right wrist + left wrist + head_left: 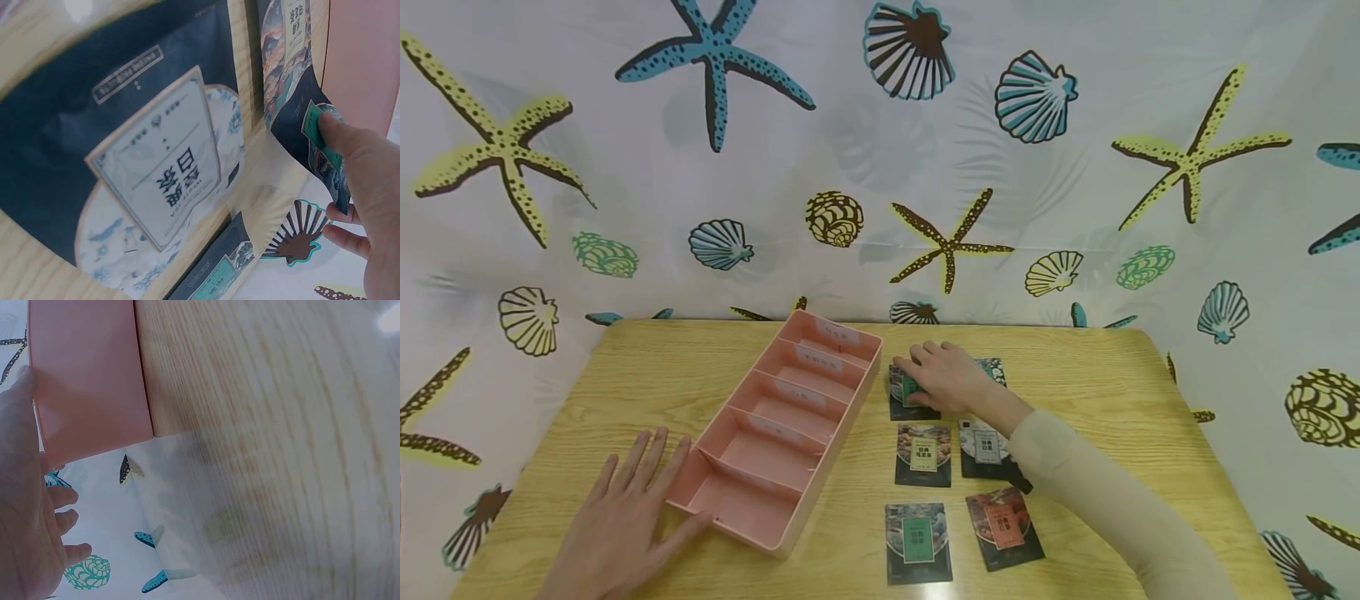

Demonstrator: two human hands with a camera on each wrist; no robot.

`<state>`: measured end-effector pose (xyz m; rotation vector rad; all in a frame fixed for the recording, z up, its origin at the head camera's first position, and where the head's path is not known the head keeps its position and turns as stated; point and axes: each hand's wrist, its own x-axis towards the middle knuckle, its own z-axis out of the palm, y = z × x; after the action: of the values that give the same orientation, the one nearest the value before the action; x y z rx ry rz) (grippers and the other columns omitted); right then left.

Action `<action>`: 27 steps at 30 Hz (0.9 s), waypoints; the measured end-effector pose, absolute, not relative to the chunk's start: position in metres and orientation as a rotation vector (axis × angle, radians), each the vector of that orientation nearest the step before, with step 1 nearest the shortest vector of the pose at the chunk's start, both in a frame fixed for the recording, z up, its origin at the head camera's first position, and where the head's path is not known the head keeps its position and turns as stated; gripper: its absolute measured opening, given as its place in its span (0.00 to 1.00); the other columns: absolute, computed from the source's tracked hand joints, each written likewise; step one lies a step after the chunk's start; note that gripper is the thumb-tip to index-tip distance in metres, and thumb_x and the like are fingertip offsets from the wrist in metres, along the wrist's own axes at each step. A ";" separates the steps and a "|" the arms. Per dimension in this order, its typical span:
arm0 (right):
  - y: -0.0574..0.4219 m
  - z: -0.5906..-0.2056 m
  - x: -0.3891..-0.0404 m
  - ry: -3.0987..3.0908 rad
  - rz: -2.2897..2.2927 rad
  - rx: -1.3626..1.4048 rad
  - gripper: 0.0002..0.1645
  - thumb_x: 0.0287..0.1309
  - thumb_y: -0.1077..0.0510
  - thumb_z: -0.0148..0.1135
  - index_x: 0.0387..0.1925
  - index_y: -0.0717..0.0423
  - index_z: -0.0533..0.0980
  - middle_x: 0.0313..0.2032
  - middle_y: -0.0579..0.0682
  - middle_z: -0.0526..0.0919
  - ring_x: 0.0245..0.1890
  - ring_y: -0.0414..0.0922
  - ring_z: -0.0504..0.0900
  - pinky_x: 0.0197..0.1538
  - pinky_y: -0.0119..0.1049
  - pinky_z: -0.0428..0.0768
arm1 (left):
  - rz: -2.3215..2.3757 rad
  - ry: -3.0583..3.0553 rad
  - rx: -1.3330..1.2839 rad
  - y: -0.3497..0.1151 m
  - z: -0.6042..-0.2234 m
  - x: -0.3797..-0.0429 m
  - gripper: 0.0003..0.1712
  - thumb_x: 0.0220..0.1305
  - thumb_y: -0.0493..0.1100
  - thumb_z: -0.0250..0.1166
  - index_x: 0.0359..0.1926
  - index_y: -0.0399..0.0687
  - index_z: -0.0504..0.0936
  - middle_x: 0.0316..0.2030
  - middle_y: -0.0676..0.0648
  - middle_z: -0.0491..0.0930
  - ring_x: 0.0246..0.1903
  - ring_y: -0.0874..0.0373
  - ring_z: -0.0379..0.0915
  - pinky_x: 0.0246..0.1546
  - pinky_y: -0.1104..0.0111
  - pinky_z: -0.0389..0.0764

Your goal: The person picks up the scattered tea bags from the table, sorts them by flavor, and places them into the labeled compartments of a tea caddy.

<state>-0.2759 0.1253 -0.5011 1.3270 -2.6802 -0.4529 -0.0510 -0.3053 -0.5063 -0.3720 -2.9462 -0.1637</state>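
I have right hand (946, 379) pinching a green-labelled packet (904, 408), pink tray (748, 504) just left, its long axis slanting away rightward, left hand (625, 525) spread at tray's near corner.

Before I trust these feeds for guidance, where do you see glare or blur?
Head: a small glare patch at the bottom edge of the pale wooden tabletop; left wrist: glare at top right, wood grain smeared; right wrist: glare at top left, the flat black packet with a white label looming large, its smallest print soft.
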 end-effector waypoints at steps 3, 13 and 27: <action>0.126 -0.497 -0.272 -2.650 -0.449 1.332 0.39 0.73 0.32 0.58 0.75 0.46 0.69 0.53 0.50 0.82 0.49 0.46 0.83 0.49 0.41 0.87 | -0.161 -2.937 -0.378 -0.305 -0.507 -0.051 0.59 0.66 0.72 0.65 0.86 0.52 0.50 0.82 0.31 0.56 0.85 0.38 0.45 0.78 0.72 0.08; 0.129 -0.490 -0.263 -2.480 -0.381 1.346 0.26 0.74 0.39 0.61 0.66 0.45 0.77 0.48 0.47 0.86 0.46 0.45 0.86 0.47 0.38 0.88 | -0.156 -2.943 -0.371 -0.305 -0.507 -0.052 0.59 0.66 0.73 0.64 0.86 0.52 0.51 0.82 0.32 0.56 0.85 0.38 0.45 0.79 0.70 0.09; 0.131 -0.489 -0.256 -2.291 -0.267 1.347 0.10 0.73 0.43 0.64 0.44 0.43 0.83 0.39 0.41 0.88 0.37 0.40 0.85 0.41 0.34 0.86 | -0.148 -2.967 -0.360 -0.304 -0.505 -0.052 0.58 0.66 0.74 0.63 0.85 0.48 0.54 0.82 0.31 0.55 0.85 0.37 0.45 0.76 0.72 0.07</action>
<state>-0.2558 0.1312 -0.4888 1.3466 -2.2913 -0.2673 -0.0517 -0.3043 -0.5054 -0.3597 -2.9674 -0.1479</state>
